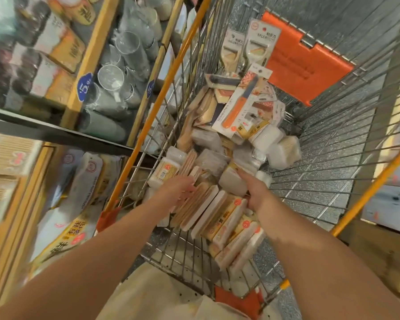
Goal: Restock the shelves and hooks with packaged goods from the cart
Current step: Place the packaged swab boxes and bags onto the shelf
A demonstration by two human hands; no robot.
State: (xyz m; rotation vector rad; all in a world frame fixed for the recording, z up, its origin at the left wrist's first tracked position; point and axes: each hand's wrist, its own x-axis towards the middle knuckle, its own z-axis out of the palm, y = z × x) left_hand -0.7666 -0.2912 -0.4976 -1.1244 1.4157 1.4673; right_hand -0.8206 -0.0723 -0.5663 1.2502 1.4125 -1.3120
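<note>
Two hands reach into the cart point(134, 162). Left hand point(179, 189), fingers loose, touches the upright packs point(194, 207) just beside it. Right hand point(255, 191) points, holding nothing.

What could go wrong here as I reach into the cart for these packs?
1. The left hand lies on a leaning row of flat packs; pulling one may tip its neighbours.
2. The carded knife and carded peelers lie loose on the heap; digging below could slide them off.
3. The right hand points into the white packs; a one-finger grip may slip.
</note>
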